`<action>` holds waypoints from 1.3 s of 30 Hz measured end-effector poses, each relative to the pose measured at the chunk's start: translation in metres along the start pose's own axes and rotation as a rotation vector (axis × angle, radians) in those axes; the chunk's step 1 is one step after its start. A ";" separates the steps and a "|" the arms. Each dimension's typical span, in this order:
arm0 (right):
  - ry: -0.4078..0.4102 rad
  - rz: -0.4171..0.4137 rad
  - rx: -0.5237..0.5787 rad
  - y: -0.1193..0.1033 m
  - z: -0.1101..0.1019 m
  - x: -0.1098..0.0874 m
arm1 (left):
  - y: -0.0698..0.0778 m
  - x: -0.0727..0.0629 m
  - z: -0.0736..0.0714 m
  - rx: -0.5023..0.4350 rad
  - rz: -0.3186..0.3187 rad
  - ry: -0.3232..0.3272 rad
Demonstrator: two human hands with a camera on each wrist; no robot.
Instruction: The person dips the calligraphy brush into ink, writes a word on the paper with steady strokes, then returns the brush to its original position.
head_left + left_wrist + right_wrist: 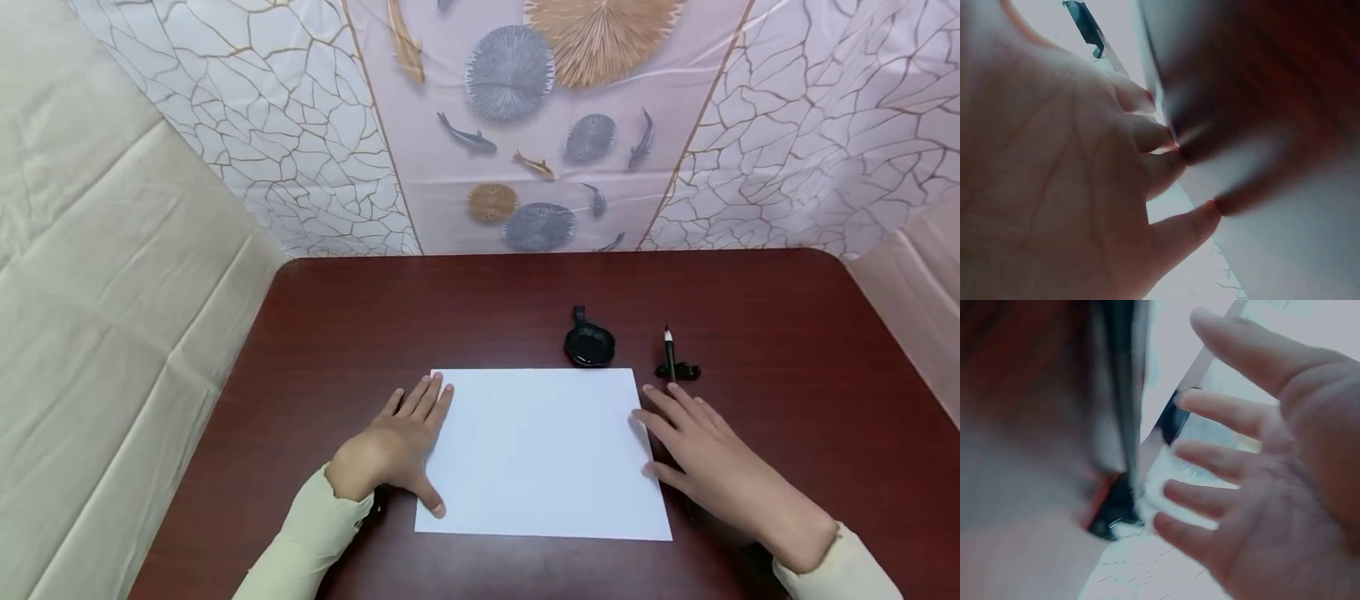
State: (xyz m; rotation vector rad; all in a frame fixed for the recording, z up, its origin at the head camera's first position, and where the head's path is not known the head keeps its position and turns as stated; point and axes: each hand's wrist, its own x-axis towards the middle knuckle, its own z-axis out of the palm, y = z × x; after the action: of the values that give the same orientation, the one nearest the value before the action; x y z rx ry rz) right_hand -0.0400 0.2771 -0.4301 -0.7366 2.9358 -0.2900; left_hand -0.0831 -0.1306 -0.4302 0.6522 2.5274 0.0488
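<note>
Cream left sleeve at lower edge. Left hand: fingers spread, nearly straight, resting at left edge of paper, flat on worktop. Black dish just beyond paper's far edge. Brush propped on black rest. Right hand: fingers extended, holding nothing, some tips over paper's right edge; contact unclear.

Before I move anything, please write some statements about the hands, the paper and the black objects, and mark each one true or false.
1. The paper lies on the table. True.
2. The brush is on a black rest. True.
3. The left hand grips the brush. False: the left hand is spread at the paper's left edge.
4. The black dish sits mid-paper. False: the black dish is beyond the paper's far edge.
5. The right hand is near the paper's right edge. True.
</note>
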 end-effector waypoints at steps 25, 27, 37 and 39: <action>0.278 -0.431 -0.272 0.072 -0.006 -0.005 | -0.011 -0.008 -0.002 -0.089 0.099 0.080; 0.267 -0.471 -0.309 0.069 -0.002 -0.001 | -0.013 -0.014 0.004 -0.108 0.088 0.071; 0.243 -0.607 -0.466 0.077 -0.006 0.017 | -0.021 -0.007 0.002 -0.118 0.088 0.039; 0.250 -0.606 -0.466 0.083 -0.008 0.014 | -0.020 0.001 -0.004 -0.086 0.103 0.031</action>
State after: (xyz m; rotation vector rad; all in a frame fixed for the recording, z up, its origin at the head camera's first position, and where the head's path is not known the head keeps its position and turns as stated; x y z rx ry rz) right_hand -0.0917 0.3434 -0.4404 -1.7703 2.9461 0.3026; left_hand -0.0950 -0.1478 -0.4307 0.7515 2.5038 0.2038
